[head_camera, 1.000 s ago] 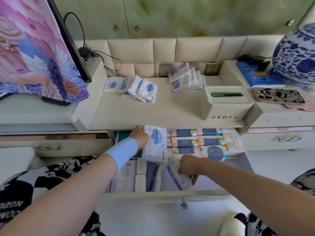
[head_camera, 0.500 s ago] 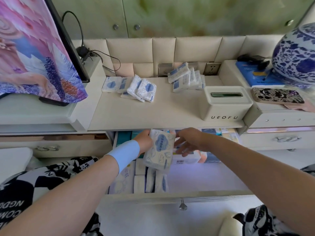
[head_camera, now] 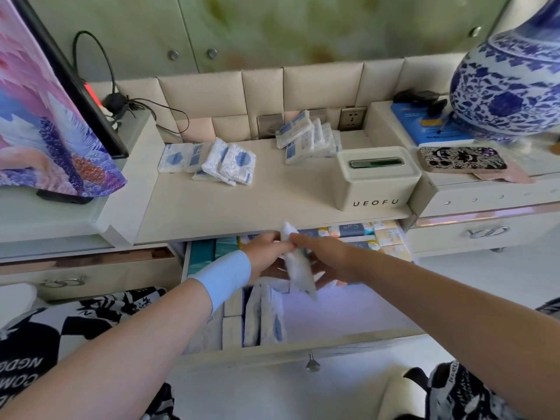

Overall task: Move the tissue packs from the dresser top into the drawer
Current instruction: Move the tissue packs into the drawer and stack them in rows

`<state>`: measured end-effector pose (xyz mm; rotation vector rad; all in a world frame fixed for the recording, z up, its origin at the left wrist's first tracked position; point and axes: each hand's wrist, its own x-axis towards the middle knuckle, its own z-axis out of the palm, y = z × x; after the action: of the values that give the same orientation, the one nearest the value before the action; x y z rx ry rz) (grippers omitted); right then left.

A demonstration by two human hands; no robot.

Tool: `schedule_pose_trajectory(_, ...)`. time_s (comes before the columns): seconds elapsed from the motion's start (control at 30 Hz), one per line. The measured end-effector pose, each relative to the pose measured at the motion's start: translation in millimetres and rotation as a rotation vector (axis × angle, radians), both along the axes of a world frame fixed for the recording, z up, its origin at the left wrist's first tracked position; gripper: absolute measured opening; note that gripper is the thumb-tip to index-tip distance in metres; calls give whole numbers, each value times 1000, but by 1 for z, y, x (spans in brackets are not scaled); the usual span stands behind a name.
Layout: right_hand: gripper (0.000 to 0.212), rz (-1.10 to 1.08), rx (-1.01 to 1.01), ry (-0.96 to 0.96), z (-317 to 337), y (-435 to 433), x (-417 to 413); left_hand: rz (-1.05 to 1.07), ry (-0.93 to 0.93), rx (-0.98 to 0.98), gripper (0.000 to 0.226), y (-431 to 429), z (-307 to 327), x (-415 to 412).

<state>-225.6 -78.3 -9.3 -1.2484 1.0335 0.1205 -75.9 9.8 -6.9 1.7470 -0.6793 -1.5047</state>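
Two hands, left hand [head_camera: 265,257] and right hand [head_camera: 325,256], pinch one tissue pack [head_camera: 300,272] edge-on above the open drawer [head_camera: 348,344]; placement step in hand; next move likely calls for lowering it upright beside the filed row [head_camera: 262,318]; further packs [head_camera: 225,162] lie on the surface [head_camera: 272,201].

Left wrist: 1 light-blue wristband [head_camera: 224,277], fitting close just behind the left hand [head_camera: 266,256].
Left forearm: bare behind the band.
Right forearm: bare along its whole visible length, as is the right hand [head_camera: 325,257].
Clothing, lower left: black-and-white patterned fabric [head_camera: 45,328] with bold shapes and white block letters on black, cut off by the frame edge.
Clothing, lower right: printed cloth [head_camera: 454,392] in the same 2 colours, its small lettering too blurred to read.
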Motion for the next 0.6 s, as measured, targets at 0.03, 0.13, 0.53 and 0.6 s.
schedule_pose_trajectory(0.03, 60, 67, 108, -12, -1, 0, -3, -42, 122, 6, 30, 2, 3, -3)
schedule_pose_trajectory(0.13, 54, 152, 191, -2, -18, -5, -13, -220, 125, 62, 31, 8, 5, -5)
schedule_pose_trajectory(0.53, 32, 459, -341, 473, -61, 62, 6, -987, -1131, 156, 56, 34, -31, 17)
schedule_pose_trajectory(0.6, 32, 374, -138, 484, -64, 71, 15, -1008, -1152, 174, 61, 38, -34, 16)
